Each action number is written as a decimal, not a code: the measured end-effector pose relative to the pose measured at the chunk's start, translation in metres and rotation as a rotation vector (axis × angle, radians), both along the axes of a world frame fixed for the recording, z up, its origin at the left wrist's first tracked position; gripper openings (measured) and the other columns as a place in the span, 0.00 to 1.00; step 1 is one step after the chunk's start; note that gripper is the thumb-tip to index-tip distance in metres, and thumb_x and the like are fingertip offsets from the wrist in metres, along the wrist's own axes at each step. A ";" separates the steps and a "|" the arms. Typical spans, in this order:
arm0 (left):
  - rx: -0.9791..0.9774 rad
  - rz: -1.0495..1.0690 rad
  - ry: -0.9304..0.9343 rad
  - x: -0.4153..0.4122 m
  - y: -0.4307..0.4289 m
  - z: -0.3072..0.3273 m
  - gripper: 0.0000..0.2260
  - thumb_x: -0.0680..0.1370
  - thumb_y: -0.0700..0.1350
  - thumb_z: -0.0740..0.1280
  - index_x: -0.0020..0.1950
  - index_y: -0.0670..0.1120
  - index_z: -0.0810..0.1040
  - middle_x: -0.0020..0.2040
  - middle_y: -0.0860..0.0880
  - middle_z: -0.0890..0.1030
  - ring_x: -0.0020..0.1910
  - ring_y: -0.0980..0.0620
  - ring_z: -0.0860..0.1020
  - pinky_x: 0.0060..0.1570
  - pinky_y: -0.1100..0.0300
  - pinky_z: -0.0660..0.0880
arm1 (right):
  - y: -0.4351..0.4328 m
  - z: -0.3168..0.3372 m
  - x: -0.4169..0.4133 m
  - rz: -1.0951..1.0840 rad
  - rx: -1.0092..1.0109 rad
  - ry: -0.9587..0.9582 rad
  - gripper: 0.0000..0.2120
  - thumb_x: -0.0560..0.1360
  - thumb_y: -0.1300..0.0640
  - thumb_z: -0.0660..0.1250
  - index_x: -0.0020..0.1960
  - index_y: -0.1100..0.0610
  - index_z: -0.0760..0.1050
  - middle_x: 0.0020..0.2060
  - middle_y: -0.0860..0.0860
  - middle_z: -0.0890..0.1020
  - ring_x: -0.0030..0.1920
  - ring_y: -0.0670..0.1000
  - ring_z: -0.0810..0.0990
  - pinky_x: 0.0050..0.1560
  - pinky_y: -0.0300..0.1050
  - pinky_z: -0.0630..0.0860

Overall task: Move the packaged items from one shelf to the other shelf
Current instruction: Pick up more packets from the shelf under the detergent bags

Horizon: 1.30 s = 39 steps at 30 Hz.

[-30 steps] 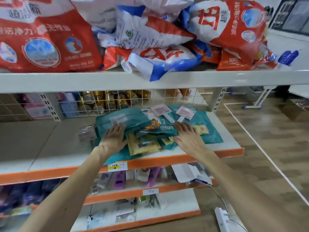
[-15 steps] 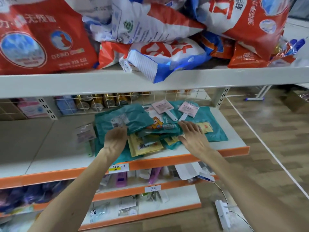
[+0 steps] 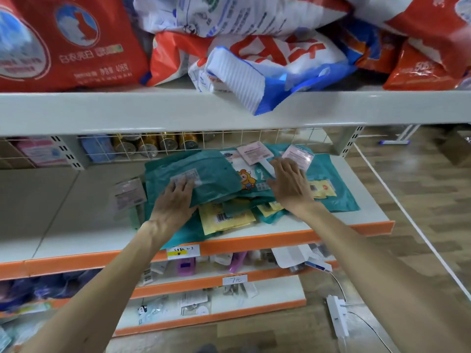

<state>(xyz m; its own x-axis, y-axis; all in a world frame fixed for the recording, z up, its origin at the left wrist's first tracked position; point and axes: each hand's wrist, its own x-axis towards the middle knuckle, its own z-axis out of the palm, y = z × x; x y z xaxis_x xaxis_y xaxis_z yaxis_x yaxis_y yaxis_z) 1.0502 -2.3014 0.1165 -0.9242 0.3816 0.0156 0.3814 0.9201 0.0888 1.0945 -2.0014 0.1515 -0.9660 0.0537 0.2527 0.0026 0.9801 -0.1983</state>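
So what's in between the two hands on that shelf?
In the head view, between the left hand and right hand lies a teal packet and a white packet with a cartoon animal, both on the pile.

You see teal packets (image 3: pixel 204 174) on a white shelf (image 3: pixel 76 200) with an orange front edge; just in front of the teal packets lie yellow packets (image 3: pixel 224 217) with black barcodes, behind them pale pink cards (image 3: pixel 252 152); above, red-and-white bags (image 3: pixel 66 42)

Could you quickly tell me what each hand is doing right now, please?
Left hand: open, flat on the teal plastic packet.
Right hand: open, fingers spread on the cartoon-printed packet.
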 end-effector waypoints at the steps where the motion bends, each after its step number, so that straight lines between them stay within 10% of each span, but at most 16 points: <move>1: 0.001 -0.005 0.006 0.000 -0.001 0.000 0.34 0.75 0.53 0.70 0.76 0.46 0.59 0.76 0.44 0.61 0.75 0.42 0.61 0.72 0.45 0.65 | -0.002 0.001 -0.008 0.005 0.011 -0.010 0.23 0.79 0.49 0.63 0.71 0.58 0.64 0.69 0.54 0.69 0.70 0.55 0.65 0.70 0.53 0.63; 11: 0.079 0.009 -0.038 -0.004 -0.001 -0.006 0.33 0.76 0.53 0.70 0.77 0.50 0.59 0.78 0.46 0.59 0.78 0.42 0.55 0.75 0.48 0.60 | -0.021 -0.008 -0.094 -0.016 0.001 -0.303 0.34 0.77 0.37 0.61 0.75 0.57 0.60 0.74 0.56 0.64 0.74 0.57 0.62 0.73 0.56 0.60; 17: 0.088 -0.003 -0.031 -0.007 -0.002 -0.009 0.33 0.75 0.52 0.71 0.77 0.51 0.60 0.79 0.46 0.58 0.78 0.42 0.55 0.74 0.46 0.61 | -0.032 0.011 -0.072 0.019 0.244 -0.227 0.18 0.82 0.44 0.57 0.57 0.59 0.71 0.48 0.54 0.80 0.43 0.54 0.79 0.43 0.47 0.74; 21: 0.051 0.009 -0.049 -0.009 -0.003 -0.010 0.35 0.75 0.53 0.71 0.77 0.48 0.59 0.79 0.45 0.59 0.78 0.41 0.56 0.74 0.45 0.61 | -0.032 0.014 -0.034 0.161 0.528 -0.149 0.09 0.82 0.59 0.61 0.58 0.63 0.72 0.48 0.55 0.82 0.41 0.52 0.82 0.37 0.43 0.78; 32: -0.011 -0.032 -0.010 -0.009 -0.003 -0.006 0.33 0.74 0.54 0.71 0.75 0.48 0.62 0.75 0.45 0.63 0.75 0.42 0.61 0.70 0.47 0.68 | 0.003 0.028 -0.020 -0.400 -0.716 -0.142 0.11 0.79 0.64 0.57 0.42 0.65 0.77 0.38 0.59 0.79 0.39 0.54 0.76 0.32 0.41 0.67; 39: 0.106 -0.024 -0.045 0.004 -0.009 0.005 0.30 0.74 0.49 0.73 0.72 0.52 0.65 0.74 0.48 0.65 0.75 0.44 0.61 0.67 0.46 0.71 | 0.007 -0.004 -0.007 -0.500 -0.414 -0.125 0.14 0.78 0.53 0.64 0.41 0.61 0.77 0.34 0.53 0.78 0.35 0.54 0.78 0.28 0.43 0.63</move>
